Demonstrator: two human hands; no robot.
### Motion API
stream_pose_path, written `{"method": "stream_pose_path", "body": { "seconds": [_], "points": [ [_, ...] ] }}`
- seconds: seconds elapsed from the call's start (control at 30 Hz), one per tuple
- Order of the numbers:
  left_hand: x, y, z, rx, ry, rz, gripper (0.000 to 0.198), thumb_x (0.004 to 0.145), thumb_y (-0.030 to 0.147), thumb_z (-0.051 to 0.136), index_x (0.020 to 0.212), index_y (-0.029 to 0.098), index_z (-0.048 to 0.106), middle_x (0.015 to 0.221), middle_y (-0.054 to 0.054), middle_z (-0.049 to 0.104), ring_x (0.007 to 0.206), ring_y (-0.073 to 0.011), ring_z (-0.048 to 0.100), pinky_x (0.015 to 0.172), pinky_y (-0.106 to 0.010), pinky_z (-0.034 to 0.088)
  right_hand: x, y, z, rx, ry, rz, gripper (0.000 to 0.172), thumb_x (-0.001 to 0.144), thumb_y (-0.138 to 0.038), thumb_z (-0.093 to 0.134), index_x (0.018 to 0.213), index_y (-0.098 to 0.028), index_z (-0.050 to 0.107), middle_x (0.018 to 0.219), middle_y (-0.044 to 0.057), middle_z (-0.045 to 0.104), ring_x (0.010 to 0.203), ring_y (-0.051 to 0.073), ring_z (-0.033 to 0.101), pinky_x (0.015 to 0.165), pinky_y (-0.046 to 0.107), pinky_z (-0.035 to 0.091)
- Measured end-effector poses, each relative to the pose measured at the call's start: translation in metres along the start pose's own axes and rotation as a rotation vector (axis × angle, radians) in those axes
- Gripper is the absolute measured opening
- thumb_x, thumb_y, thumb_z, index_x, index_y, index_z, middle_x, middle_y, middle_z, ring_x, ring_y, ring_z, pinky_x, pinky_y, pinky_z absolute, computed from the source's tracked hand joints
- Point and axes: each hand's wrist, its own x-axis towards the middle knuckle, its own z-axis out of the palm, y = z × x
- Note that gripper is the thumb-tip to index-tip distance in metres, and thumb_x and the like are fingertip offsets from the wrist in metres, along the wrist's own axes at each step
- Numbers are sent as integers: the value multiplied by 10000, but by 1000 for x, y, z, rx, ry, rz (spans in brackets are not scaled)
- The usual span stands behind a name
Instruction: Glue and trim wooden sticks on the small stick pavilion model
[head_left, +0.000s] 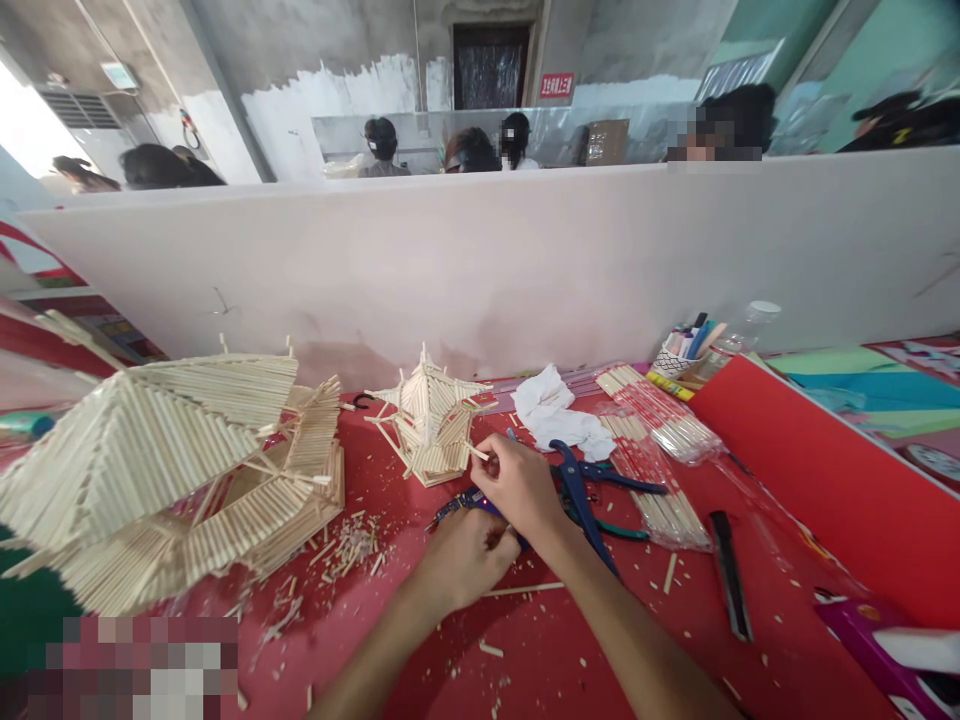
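My right hand is closed in a pinch on a short wooden stick piece next to a small stick-built roof model. Just below and left of it, my left hand is curled shut over a blue-handled tool on the red table; what its fingers grip is partly hidden. A long thin stick lies under my forearms.
A large stick-built roof model fills the left side. Blue pliers, a crumpled white cloth, packs of chopsticks, a black knife, a pen cup and stick scraps lie around. Beyond a white partition are other people.
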Motion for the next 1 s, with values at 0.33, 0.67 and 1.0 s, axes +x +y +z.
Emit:
{"method": "stream_pose_path", "body": {
  "seconds": [0.33,0.67,1.0],
  "points": [
    [1,-1,0,-1,-6,18,329,786,166,486,543,192,265,537,55,198,502,-87,221,545,-320,137,1,-1,-4,11,-22,-13,48,859,-167,612,849,-213,602,760,2,707,659,173,645,638,273,408],
    [-1,1,-1,3,-10,17,320,787,162,479,550,188,266,523,53,226,499,-86,230,544,-307,141,-1,0,0,16,-37,-6,64,844,-162,600,828,-217,572,747,0,691,639,167,622,630,270,401],
    [0,0,-1,11,1,32,324,783,143,492,536,189,288,514,55,247,498,-89,226,544,-304,150,0,1,-3,13,-61,-67,63,881,-158,554,887,-210,588,850,23,701,699,169,618,667,276,408]
  ]
}}
